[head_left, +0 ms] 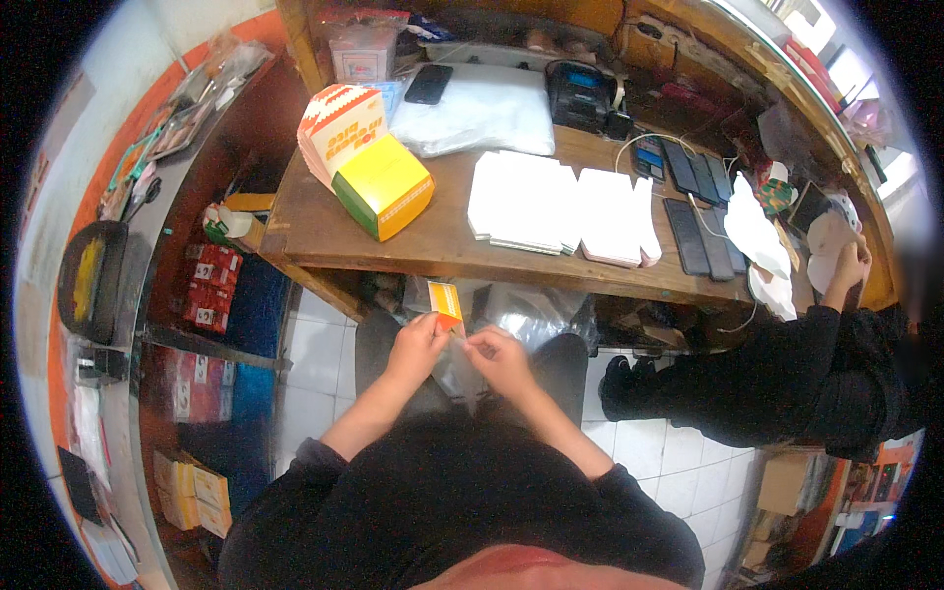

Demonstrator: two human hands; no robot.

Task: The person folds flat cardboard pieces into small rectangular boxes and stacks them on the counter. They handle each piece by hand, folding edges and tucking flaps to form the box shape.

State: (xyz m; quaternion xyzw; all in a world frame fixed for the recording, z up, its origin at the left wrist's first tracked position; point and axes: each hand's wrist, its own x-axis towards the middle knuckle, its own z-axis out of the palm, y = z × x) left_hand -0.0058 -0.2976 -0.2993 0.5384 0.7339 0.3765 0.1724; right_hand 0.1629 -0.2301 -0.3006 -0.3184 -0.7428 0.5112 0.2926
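Low in front of the table edge, my left hand [418,346] is closed on the lower end of a small orange-and-white printed cardboard piece [445,301]. The fingers of my right hand [500,358] pinch at its lower right edge. Just what the right fingertips grip is too small to tell. On the table beyond, to the left, stands a yellow-and-green folded cardboard box [398,187], with a stack of orange-and-white printed card blanks [329,123] leaning behind it. Stacks of white card blanks [516,202] lie right of the box.
Several phones [688,236] with cables lie on the wooden table [344,241] at the right. A plastic-wrapped pile [482,108] and a black printer-like device [580,93] stand behind. To my right, another person's hand [852,264] holds white paper. Shelves [211,285] flank the left.
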